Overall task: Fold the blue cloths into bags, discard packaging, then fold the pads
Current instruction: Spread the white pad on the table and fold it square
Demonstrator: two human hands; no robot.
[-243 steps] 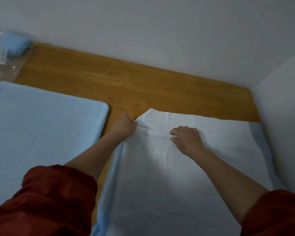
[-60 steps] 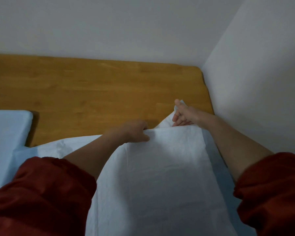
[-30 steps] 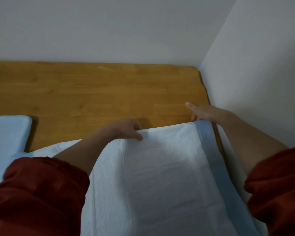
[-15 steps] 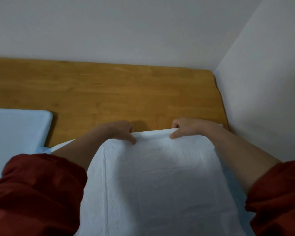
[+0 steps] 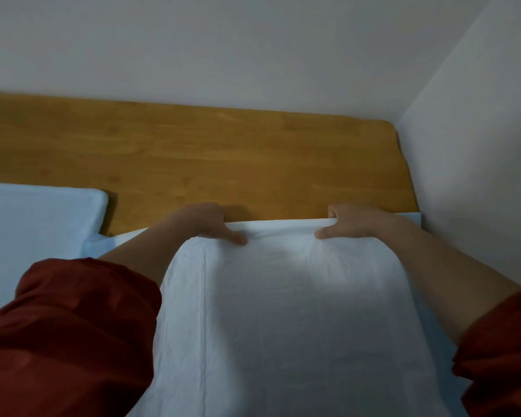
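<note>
Our left hand [image 5: 205,222] and right hand [image 5: 355,224] each pinch the far edge of the pad [image 5: 283,311]: thumbs lie on its white top face, the other fingers curl over and behind the edge, so both hands are closed on the pad.

To do this fold well, we judge that we should keep equal tension between the two grips, hold the edge straight and parallel to the table [image 5: 223,158], and match the corners before pressing a crease. Uneven pull would likely skew the fold.

The pad lies on the table directly in front of us, running from our hands toward our body, its right side close to the wall [image 5: 478,145]. It is white and lightly wrinkled, with lengthwise crease lines and a pale blue border showing at both sides. A light blue cloth [image 5: 36,224] lies flat to the left, just beside the pad.
</note>
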